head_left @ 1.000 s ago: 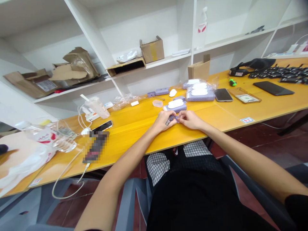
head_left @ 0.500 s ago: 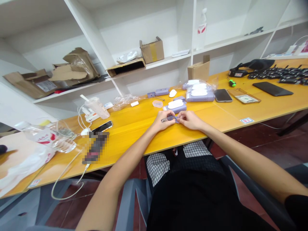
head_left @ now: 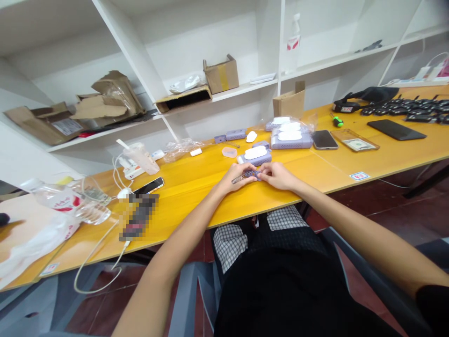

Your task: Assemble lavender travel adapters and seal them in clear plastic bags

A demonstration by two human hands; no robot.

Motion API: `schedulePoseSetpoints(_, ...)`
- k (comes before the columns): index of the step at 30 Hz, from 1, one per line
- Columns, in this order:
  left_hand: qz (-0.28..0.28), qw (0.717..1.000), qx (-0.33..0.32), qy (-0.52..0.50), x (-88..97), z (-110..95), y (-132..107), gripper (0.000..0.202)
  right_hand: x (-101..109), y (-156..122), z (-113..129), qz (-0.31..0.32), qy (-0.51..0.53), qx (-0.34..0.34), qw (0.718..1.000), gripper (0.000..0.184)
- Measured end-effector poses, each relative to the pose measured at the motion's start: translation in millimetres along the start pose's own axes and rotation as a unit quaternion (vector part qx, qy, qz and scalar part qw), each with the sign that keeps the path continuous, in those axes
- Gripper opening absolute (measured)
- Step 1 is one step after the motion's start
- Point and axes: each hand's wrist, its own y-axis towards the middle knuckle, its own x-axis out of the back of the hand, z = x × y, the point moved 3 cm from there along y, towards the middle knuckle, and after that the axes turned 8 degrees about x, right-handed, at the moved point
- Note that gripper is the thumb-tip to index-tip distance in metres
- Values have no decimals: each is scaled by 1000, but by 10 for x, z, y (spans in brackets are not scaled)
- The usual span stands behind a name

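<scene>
- White shelving (head_left: 196, 42) fills the whole back wall from where I stand, with opened cardboard boxes (head_left: 221, 75) sitting on its boards.
- Below it runs a long yellow table (head_left: 189, 192), with a grey plastic chair (head_left: 191, 290) at its near edge.
- Off to the left a clear bottle (head_left: 66, 201) lies on its side against a white plastic bag (head_left: 45, 243); nearer the middle, a tilted cup (head_left: 142, 159) leans by some white cables.
- Far to the right spreads a heap of small black devices (head_left: 403, 106), and before it a flat black slab (head_left: 396, 129).
- Several purple cases with white ovals (head_left: 291, 140) are bunched in clear plastic at the back, a dark phone (head_left: 324, 139) just beside them.
- One more purple case (head_left: 256, 153) sits just beyond the fingers, blocking the way straight ahead.
- Both hands meet over the front of the table. The left hand (head_left: 230, 175) is curled, gripping a dark coiled piece (head_left: 238, 179) that juts out slantwise below its thumb.
- The right hand (head_left: 277, 176) is closed to a pinch on a little purple part (head_left: 257, 174) at the coil's other end; fingertips hide how they join.
- Small bits lie farther back: a translucent pinkish tray (head_left: 229, 152), a white oval piece (head_left: 251, 136) and a white block (head_left: 196, 152).
</scene>
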Motion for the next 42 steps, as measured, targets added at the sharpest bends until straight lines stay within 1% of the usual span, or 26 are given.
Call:
schedulePoseSetpoints(3, 15, 1000, -19, 7, -6, -76, -9, 32, 1, 4, -4, -2, 12, -11, 1000, 14)
schedulePoseSetpoints(6, 23, 999, -24, 22, -7, -157, -9, 34, 4, 9, -13, -12, 3, -26, 1000, 10)
schedulePoseSetpoints(9, 13, 999, -32, 31, 22, -188, -6, 34, 9, 14, -26, -31, -10, -42, 999, 9)
schedulePoseSetpoints(12, 1, 999, -42, 20, 80, -167, -7, 33, 14, 18, -42, -48, -8, -60, 997, 9)
schedulePoseSetpoints(15, -24, 999, -17, 17, 137, -122, -2, 33, 13, 25, -54, -55, 1, -68, 996, 21)
schedulePoseSetpoints(17, -26, 999, -2, 19, 151, -113, 5, 31, 12, 29, -59, -61, 2, -66, 996, 26)
schedulePoseSetpoints(20, -19, 1000, 2, 1, 148, -134, 13, 26, 8, 33, -59, -62, -2, -51, 997, 22)
schedulePoseSetpoints(22, -24, 1000, 8, -7, 142, -144, 16, 23, 7, 33, -56, -58, -7, -40, 997, 21)
schedulePoseSetpoints(26, -29, 999, 32, -32, 119, -116, 17, 22, 13, 32, -52, -49, -25, -29, 998, 22)
schedulePoseSetpoints(29, -23, 996, 42, -72, 83, -91, 17, 24, 20, 29, -39, -39, -43, -22, 998, 23)
schedulePoseSetpoints(33, -39, 986, 52, -152, 47, -80, 41, 30, 18, 27, -6, -23, -71, -2, 997, 19)
schedulePoseSetpoints(35, -50, 981, 61, -179, 48, -70, 62, 31, 19, 25, -2, -27, -71, -6, 997, 19)
schedulePoseSetpoints(38, -48, 974, 76, -207, 66, -36, 82, 32, 21, 24, -14, -40, -58, -19, 997, 22)
schedulePoseSetpoints(42, -28, 977, 92, -192, 89, -10, 58, 32, 17, 21, -27, -56, -28, -21, 998, 23)
